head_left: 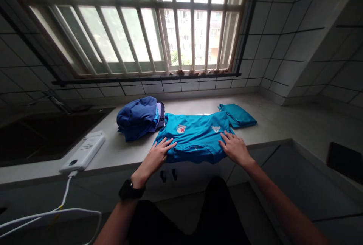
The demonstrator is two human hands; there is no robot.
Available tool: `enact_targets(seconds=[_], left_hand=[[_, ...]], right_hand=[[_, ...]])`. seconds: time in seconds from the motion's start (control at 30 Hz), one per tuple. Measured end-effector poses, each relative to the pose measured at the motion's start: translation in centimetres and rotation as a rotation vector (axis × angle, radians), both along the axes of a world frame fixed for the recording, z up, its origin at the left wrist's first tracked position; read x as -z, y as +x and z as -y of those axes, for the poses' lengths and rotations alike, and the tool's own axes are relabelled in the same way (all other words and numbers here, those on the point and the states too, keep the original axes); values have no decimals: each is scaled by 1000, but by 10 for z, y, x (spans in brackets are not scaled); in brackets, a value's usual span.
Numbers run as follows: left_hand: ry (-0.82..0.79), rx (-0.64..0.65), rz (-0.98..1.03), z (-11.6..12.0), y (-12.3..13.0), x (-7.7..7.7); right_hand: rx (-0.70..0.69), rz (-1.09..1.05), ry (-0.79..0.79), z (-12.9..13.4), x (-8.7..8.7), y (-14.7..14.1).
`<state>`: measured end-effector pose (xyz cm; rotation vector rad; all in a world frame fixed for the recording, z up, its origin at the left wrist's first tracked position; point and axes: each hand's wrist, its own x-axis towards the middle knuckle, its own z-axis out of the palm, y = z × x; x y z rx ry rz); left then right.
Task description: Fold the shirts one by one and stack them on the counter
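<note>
A turquoise shirt (195,127) lies spread on the white counter (127,154), its collar toward me and hanging slightly over the front edge. Two pale logos show on its chest. My left hand (160,152) rests on the shirt's left side near the collar, fingers spread flat. On the right side, my right hand (234,146) lies on the fabric just below the right logo, fingers apart. Neither hand grips the cloth. A folded teal garment (238,115) touches the shirt's far right corner.
Left of the shirt sits a heap of blue clothes (138,116). A white power bank (83,152) with a cable (66,192) lies beside the dark sink (34,135). A dark object (344,162) is at the far right. Behind stands a barred window (136,1).
</note>
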<state>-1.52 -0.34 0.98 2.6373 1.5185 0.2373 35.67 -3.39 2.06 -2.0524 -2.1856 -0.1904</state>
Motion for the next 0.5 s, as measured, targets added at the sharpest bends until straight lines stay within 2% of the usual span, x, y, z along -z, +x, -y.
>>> enact_targets(seconds=[0.2,0.33,0.4,0.5], left_hand=[[-37,97,53,-52,11,-22],[-50,52,32,-84,24,-38],[-22,30,-1,-87,31,-47],[62,-29,-7,-72,43,-52]], right_hand=[[81,62,-17,32,-9,-15],[61,68,-41,41,-25,-23],[49,37,-55,34,-37,-18],[-6,-19,-38,7,-50,-3]])
